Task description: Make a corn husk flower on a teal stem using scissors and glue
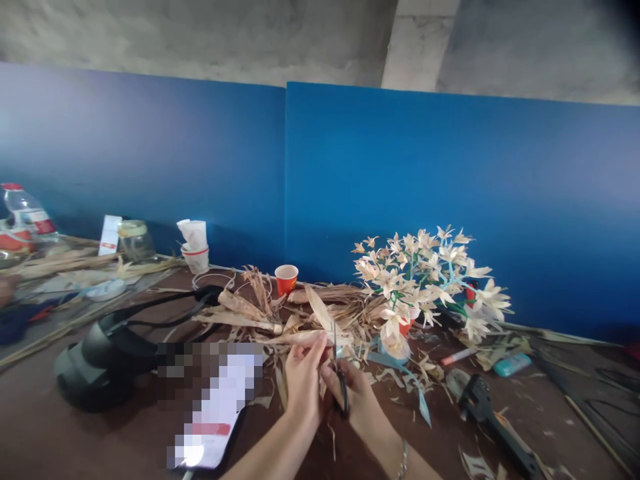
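Note:
My left hand (304, 377) is closed, its thumb and fingers pinched together on a pale dried husk, most of it hidden by the fingers. Black-handled scissors (343, 393) are in my right hand (359, 395), fingers through the loops and blades pointing up beside the left fingertips. A thin strip (333, 441) hangs below the hands. Just beyond them lies a heap of dried husks (250, 310), with one pale husk (319, 308) standing up from it. To the right, a bunch of cream husk flowers (415, 267) on green stems stands in a red cup (406, 327).
A phone (220, 413) and a black headset (100, 360) lie to the left. An orange paper cup (287, 280) stands behind the heap. At right are a black glue gun (493, 420), a marker (457, 357), a teal item (513, 364) and scattered husk scraps. A blue partition (400, 167) closes the back.

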The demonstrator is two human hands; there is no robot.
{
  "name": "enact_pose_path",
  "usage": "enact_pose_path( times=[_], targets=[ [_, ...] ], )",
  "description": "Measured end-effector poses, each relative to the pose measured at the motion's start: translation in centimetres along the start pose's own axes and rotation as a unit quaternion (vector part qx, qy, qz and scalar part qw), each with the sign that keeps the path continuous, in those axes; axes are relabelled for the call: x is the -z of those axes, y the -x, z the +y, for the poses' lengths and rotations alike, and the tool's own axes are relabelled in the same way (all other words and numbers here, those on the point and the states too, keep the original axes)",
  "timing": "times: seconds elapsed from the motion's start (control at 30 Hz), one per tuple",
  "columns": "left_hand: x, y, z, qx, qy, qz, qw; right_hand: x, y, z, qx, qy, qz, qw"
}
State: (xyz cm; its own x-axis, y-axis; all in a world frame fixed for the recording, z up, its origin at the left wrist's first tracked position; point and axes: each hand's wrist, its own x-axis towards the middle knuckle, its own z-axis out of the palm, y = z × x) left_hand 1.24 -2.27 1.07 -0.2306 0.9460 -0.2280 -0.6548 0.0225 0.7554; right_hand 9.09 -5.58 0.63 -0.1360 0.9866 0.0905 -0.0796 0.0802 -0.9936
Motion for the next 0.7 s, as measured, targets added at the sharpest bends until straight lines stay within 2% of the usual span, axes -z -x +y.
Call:
enact_pose_path(
  times=[0.17,0.3,0.4,0.57,0.7],
  targets=[
    [0.3,-1.0,0.1,-0.022,-0.020,0.026,0.999,-0.6,-0.6,1.3,-0.057,0.031,0.043,0.997],
    [0.5,-1.5,0.3,-0.041,-0.027,0.009,0.999,-0.5,-0.6,0.9,-0.046,0.050,0.064,0.996],
    [0.6,-1.6,0.4,-0.027,-0.047,-0.004,0.999,0.2,-0.2,0.5,-0.054,0.050,0.049,0.996],
    [0.5,-1.6,0.5,-0.003,-0.051,-0.069,0.996,2.1,1.1,0.6,-0.120,0.057,0.013,0.991],
    [0.3,-1.1,0.5,-0.010,-0.044,-0.124,0.991,3.2,2.2,0.9,-0.114,0.067,-0.011,0.991]
  ],
)
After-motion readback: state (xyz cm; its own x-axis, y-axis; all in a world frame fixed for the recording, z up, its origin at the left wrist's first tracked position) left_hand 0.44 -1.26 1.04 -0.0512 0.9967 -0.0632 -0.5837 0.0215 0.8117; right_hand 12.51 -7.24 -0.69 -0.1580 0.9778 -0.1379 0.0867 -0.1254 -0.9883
